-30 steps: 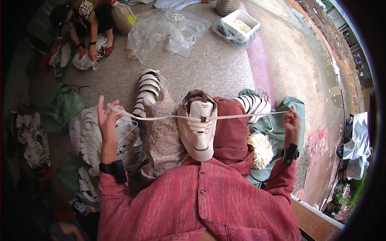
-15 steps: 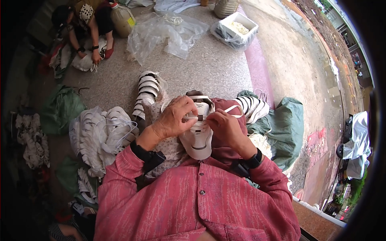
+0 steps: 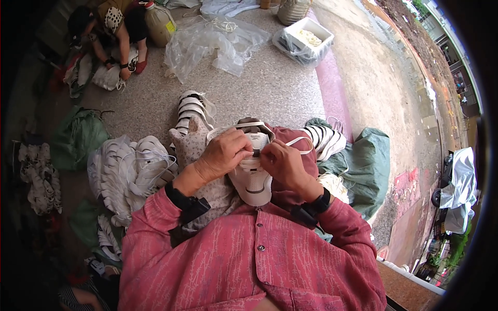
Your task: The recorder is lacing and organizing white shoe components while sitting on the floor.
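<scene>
Around the person's lap, things crowded in from both sides. At the left lay a heap of nested, curved white pieces [image 3: 116, 176] with thin pale cords across it, and behind that a crumpled green sack [image 3: 80, 139]. A column of white, dark-edged pieces [image 3: 193, 111] rose just beyond the left knee; a similar striped stack [image 3: 328, 141] sat by the right knee, beside a green cloth bag [image 3: 371, 168] and a bundle of cream cord [image 3: 334, 185]. Farther out, a rumpled clear plastic sheet [image 3: 218, 44] and a white box [image 3: 315, 36] in a clear wrap rested on the speckled floor [image 3: 280, 90], while a co-worker [image 3: 111, 39] bent over other white pieces.

The pale shoe [image 3: 251, 187] lay on the lap, toe toward the body, between floral cloth [image 3: 194, 153] and smooth maroon cloth [image 3: 298, 127]. Its rounded toe looked perforated, with a dark curved line near the tip. The left hand [image 3: 225, 151] and right hand [image 3: 284, 161] covered its laced middle. Each grip was closed to a pinch on the flat whitish lace [image 3: 299, 139] at the tongue, though the fingers hid the exact pinching points. A slack loop of it curled out past the right hand.
</scene>
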Motion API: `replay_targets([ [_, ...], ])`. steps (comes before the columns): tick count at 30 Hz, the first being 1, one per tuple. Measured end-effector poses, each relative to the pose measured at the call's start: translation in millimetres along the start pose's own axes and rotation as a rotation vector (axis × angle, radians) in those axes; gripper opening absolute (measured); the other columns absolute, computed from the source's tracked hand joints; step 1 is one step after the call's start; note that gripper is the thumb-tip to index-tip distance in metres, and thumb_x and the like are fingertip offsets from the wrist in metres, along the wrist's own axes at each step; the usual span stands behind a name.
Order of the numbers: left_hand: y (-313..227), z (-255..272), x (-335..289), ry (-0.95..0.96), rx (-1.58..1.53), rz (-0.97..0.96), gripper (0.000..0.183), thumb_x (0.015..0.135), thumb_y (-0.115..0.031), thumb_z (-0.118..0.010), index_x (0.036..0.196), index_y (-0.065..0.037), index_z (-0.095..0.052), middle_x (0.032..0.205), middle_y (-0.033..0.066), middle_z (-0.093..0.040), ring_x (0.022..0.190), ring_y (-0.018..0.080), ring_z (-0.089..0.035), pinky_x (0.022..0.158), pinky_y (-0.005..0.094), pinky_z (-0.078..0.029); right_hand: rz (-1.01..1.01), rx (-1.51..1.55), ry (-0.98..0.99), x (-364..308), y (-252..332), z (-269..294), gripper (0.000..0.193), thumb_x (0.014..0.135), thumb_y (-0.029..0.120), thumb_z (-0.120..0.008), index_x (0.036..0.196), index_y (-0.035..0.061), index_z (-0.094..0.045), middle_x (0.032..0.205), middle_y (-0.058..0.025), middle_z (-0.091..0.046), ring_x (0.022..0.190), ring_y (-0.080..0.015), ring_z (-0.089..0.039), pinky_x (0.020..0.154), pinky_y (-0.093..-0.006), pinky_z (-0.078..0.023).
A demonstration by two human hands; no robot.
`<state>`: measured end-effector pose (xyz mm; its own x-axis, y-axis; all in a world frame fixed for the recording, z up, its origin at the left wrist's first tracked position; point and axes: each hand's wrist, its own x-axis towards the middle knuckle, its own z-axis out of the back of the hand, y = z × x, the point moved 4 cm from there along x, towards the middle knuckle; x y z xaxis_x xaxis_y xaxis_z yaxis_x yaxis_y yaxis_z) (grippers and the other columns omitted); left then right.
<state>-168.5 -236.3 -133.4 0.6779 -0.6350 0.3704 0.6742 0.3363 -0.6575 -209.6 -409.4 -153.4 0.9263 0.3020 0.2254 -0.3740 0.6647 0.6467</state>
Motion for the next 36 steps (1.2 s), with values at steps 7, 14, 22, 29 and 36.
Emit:
replay_targets([
  [7, -10.2, 2.2, -2.3, -0.048, 0.176, -0.179, 0.014, 0.077, -0.005, -0.07, 0.088, -0.003, -0.063, 0.079, 0.0094, -0.061, 0.075, 0.028, -0.062, 0.063, 0.037, -0.051, 0.08, 0.038, -0.071, -3.4, -2.2, -2.5, 0.014, 0.078, 0.012, -0.069, 0.088, 0.007, -0.06, 0.082, -0.0093, -0.058, 0.068, -0.0301, -0.062, 0.057, -0.0392, -0.05],
  [14, -6.4, -1.5, -2.9, 0.14, 0.305, -0.278, 0.016, 0.076, -0.007, -0.065, 0.091, -0.003, -0.061, 0.078, 0.0091, -0.058, 0.073, 0.0262, -0.063, 0.063, 0.0365, -0.052, 0.272, -0.199, -0.074, -1.0, 11.5, -3.3, 0.015, 0.078, 0.011, -0.066, 0.088, 0.0058, -0.057, 0.081, -0.0086, -0.055, 0.068, -0.0249, -0.06, 0.054, -0.0373, -0.049],
  [22, -13.7, 18.6, -23.2, 0.187, 0.451, -0.683, 0.032, 0.073, -0.007, -0.062, 0.104, 0.002, -0.065, 0.085, 0.0085, -0.06, 0.08, 0.0258, -0.065, 0.077, 0.0348, -0.057, 0.315, 0.079, 0.257, -14.6, 0.3, 16.8, 0.031, 0.079, 0.001, -0.06, 0.11, 0.0028, -0.061, 0.085, -0.0102, -0.057, 0.072, -0.0276, -0.061, 0.064, -0.0348, -0.05],
  [29, -1.8, 66.7, -47.3, -0.01, 0.54, -0.428, 0.033, 0.074, -0.005, -0.061, 0.106, 0.001, -0.067, 0.092, 0.0113, -0.066, 0.085, 0.0275, -0.067, 0.075, 0.0355, -0.055, -0.421, 0.937, -0.428, -50.0, -74.7, 74.5, 0.041, 0.097, 0.01, -0.058, 0.136, 0.0024, -0.049, 0.093, -0.0048, -0.063, 0.077, -0.011, -0.061, 0.065, -0.0259, -0.052],
  [36, 28.0, 92.4, -94.2, -0.44, 0.74, 0.207, 0.026, 0.083, -0.002, -0.059, 0.107, -0.002, -0.069, 0.084, 0.009, -0.065, 0.074, 0.0225, -0.064, 0.064, 0.0299, -0.05, -0.593, 1.531, -1.087, -143.5, -192.3, 160.3, 0.03, 0.094, 0.002, -0.059, 0.123, -0.006, -0.056, 0.1, -0.0081, -0.066, 0.081, -0.0143, -0.064, 0.072, -0.0234, -0.057],
])
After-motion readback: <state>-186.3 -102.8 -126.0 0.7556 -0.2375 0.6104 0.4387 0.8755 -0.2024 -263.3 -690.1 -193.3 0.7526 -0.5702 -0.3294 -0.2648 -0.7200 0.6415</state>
